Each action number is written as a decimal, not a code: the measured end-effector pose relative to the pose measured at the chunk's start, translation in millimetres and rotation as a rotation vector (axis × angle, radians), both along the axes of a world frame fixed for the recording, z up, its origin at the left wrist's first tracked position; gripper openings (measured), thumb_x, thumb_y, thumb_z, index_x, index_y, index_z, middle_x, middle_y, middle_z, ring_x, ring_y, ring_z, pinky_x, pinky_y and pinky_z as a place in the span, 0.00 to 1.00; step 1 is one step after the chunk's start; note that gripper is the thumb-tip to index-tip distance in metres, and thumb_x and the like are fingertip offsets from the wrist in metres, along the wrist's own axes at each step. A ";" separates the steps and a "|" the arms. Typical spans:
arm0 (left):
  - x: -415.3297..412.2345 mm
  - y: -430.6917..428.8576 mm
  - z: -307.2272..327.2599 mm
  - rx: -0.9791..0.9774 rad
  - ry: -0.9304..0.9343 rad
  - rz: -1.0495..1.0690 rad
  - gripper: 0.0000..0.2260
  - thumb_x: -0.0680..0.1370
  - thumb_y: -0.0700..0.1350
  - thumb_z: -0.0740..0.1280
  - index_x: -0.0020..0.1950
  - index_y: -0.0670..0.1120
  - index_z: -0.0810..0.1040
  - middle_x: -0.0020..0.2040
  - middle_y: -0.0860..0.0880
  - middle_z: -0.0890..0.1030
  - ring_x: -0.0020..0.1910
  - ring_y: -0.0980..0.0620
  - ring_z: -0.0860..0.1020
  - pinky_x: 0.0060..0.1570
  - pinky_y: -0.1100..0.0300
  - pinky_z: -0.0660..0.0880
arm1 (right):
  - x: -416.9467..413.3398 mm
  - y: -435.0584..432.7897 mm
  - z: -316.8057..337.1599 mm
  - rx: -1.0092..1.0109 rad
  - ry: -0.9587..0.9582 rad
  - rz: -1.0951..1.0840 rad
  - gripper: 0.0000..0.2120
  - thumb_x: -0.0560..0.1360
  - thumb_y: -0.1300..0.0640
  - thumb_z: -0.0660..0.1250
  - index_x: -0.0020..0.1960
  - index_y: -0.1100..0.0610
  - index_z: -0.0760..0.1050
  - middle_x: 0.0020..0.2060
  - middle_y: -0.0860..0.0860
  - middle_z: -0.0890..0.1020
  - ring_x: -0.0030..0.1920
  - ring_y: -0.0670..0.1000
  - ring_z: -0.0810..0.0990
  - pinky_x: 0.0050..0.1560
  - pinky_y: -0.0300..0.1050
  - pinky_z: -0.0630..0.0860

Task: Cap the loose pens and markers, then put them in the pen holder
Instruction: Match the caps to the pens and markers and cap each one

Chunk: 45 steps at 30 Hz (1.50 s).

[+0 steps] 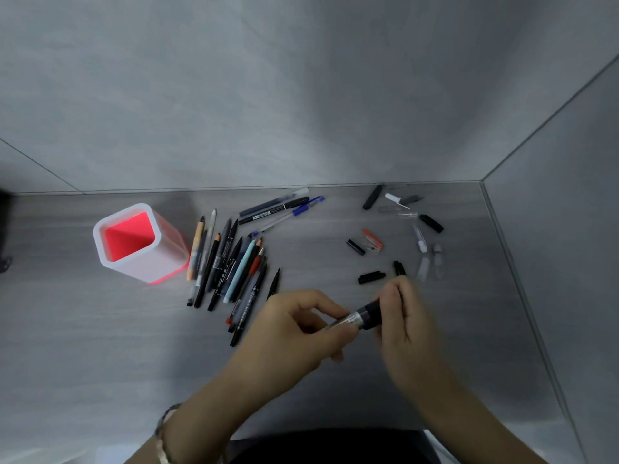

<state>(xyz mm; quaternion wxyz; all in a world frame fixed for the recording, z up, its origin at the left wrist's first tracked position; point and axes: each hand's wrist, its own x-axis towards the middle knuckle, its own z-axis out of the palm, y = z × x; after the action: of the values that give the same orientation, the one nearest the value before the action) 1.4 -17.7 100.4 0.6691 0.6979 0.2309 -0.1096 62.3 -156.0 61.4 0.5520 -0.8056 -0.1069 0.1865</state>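
Note:
My left hand [294,326] grips the barrel of a thick marker [351,319] low in the middle of the table. My right hand [407,316] is closed on the marker's black cap [372,314], which sits on the marker's end. Several uncapped pens and markers [231,262] lie in a loose pile left of my hands. More pens [278,207] lie near the back wall. Loose caps are scattered to the right, among them black ones [371,276] and a red one [372,241]. The white pen holder [134,244] with a red inside stands at the left with nothing in it.
Grey walls close the table at the back and on the right. Clear and white caps [425,259] lie near the right wall. A dark object [5,229] shows at the far left edge.

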 end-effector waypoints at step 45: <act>-6.5 7.0 -113.8 1.088 0.320 -0.459 0.12 0.77 0.52 0.58 0.56 0.46 0.69 0.55 0.48 0.75 0.55 0.49 0.73 0.44 0.58 0.70 | 47.5 -30.9 -88.2 -0.283 0.444 0.086 0.04 0.77 0.64 0.57 0.45 0.59 0.70 0.30 0.51 0.74 0.29 0.47 0.72 0.24 0.27 0.68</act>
<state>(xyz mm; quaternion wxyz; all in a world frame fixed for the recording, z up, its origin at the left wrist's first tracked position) -5.1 -10.6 -13.4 0.1331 0.9463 0.1949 -0.2208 109.8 -186.9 -26.7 0.4354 -0.8088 0.0098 0.3951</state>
